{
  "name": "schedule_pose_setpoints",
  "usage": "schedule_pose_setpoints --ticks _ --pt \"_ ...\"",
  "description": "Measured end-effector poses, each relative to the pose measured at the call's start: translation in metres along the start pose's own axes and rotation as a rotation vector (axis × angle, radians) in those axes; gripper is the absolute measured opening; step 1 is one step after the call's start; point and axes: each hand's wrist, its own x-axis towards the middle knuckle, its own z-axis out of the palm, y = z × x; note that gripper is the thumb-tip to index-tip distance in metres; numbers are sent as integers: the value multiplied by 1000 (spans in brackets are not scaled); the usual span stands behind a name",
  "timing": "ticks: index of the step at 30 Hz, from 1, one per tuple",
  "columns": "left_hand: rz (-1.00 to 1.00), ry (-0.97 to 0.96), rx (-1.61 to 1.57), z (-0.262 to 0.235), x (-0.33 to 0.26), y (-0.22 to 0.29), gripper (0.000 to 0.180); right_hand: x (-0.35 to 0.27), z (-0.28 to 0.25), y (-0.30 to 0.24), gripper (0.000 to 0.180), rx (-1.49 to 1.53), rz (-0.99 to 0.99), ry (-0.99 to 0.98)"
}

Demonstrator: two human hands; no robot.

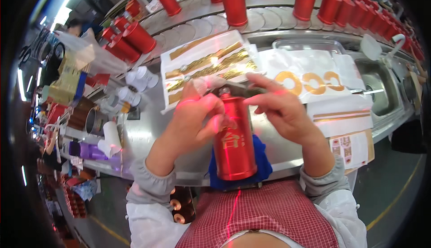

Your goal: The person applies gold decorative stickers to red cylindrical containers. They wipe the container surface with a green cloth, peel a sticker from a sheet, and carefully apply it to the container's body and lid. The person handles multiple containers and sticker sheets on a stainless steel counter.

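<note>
A glossy red bottle (234, 154) with gold characters and a narrow neck stands before me on a blue cloth (262, 163) at the table edge. My left hand (194, 117) is curled against the bottle's upper left side, thumb and fingers bent in on it. A pale, crumpled-looking piece shows by its upper fingers; I cannot make out what it is. My right hand (283, 113) is at the bottle's right shoulder, fingers apart and index finger stretched toward the neck. A thin red light line runs down the bottle.
Behind my hands lies a white sheet (179, 58) with gold foil strips. Gold rings (287, 81) lie on another sheet to the right, near a sink (387, 91). Red bottles (233, 6) stand along a curved conveyor (265, 19). White cups (146, 76) and a paper roll (111, 133) are left.
</note>
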Motion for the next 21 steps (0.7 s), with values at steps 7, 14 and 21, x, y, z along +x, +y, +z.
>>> schedule_pose_setpoints --ticks 7,14,21 --pt "107 10 7 -15 8 36 23 4 19 -41 15 -186 -44 49" --pt "-690 171 -544 36 -17 -16 46 -44 -12 -68 8 -33 154 228" --pt "-362 326 8 77 -21 -2 58 -105 -27 -86 5 51 310 465"
